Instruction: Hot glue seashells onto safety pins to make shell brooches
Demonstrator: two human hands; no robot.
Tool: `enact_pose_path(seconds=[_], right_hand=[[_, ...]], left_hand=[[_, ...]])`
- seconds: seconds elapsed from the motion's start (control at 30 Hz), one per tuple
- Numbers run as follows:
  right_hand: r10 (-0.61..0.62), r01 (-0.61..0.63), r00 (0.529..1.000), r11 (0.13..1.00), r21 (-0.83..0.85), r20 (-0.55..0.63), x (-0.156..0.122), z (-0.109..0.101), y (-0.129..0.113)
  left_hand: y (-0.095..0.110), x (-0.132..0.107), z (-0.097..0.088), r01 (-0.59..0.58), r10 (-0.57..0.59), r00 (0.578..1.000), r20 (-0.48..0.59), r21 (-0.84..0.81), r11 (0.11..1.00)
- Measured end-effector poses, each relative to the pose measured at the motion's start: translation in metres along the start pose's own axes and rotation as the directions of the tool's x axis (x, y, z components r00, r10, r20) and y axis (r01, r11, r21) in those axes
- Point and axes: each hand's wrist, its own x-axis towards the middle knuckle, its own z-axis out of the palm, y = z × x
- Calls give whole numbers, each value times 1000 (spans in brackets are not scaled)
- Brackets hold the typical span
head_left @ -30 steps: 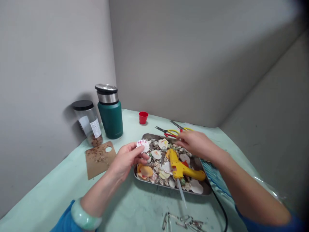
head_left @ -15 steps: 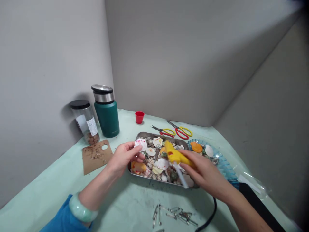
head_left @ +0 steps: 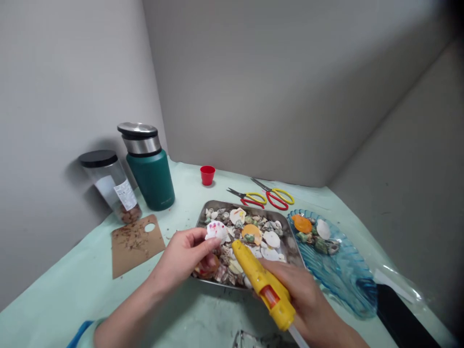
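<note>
My left hand [head_left: 186, 255] pinches a white scallop shell with pink spots [head_left: 216, 230] over the near left corner of a metal tray [head_left: 293, 244] heaped with seashells. My right hand [head_left: 303, 302] grips a yellow glue gun [head_left: 261, 282], lifted off the tray, its nozzle aimed up-left at the shell in my left hand. A clear glue stick pokes out of the gun's back end at the bottom edge.
A blue glass dish [head_left: 340, 270] with a few shells lies right of the tray. Two scissors [head_left: 266, 197], a red cup [head_left: 207, 175], a green flask [head_left: 148, 166], a jar [head_left: 110, 185] and a brown card [head_left: 134, 244] stand behind and left. Metal pins [head_left: 250, 340] lie near me.
My right hand reached into the tray, took hold of the glue gun and lifted it toward me, turning its nozzle to the shell. My left hand kept holding the spotted shell.
</note>
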Motion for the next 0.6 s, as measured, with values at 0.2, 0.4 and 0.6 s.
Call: enact_pose_path(seconds=[0.2, 0.4, 0.6], right_hand=[[21, -21, 1000, 1000, 8, 5, 2, -1, -1], [30, -30, 999, 1000, 2, 22, 1, 2, 1], [-12, 11, 1000, 997, -70, 0, -4, 10, 9]], left_hand=[[-1, -2, 4, 28, -28, 999, 44, -1, 1000], [-1, -2, 4, 19, -20, 998, 58, 22, 1000], [0, -2, 7, 22, -24, 998, 55, 37, 999]])
